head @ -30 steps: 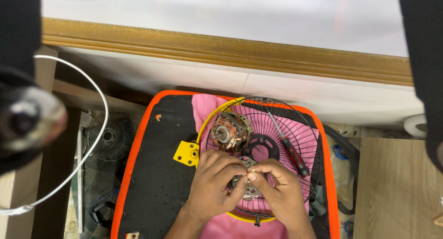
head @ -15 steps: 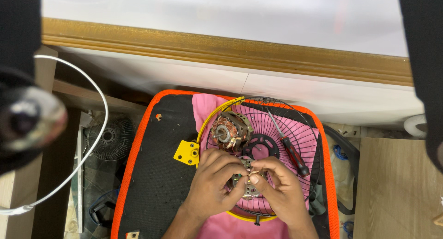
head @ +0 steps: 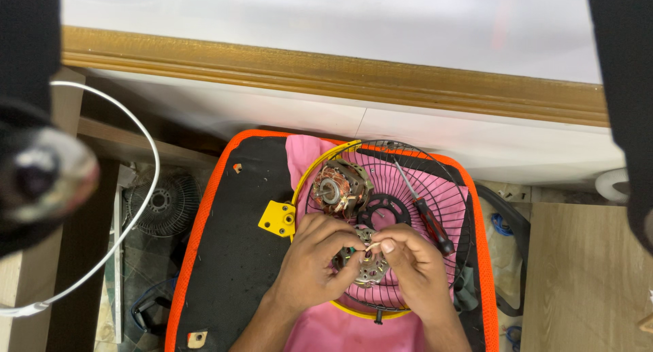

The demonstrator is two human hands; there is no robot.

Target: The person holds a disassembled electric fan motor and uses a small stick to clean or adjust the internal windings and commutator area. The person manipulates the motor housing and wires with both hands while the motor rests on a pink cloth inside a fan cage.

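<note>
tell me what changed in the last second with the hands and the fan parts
Almost nothing. Both hands stay closed on the small metal motor part over the fan guard; the left hand and right hand only shifted their fingertips slightly. Nothing was picked up or let go. The copper-wound motor, screwdriver and yellow bracket lie as before.

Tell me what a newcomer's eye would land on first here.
Both hands, left hand and right hand, meet over a small metal motor part at the centre. Just above lies a copper-wound motor stator inside a wire fan guard on pink cloth. A screwdriver rests on the guard, right of the hands.
</note>
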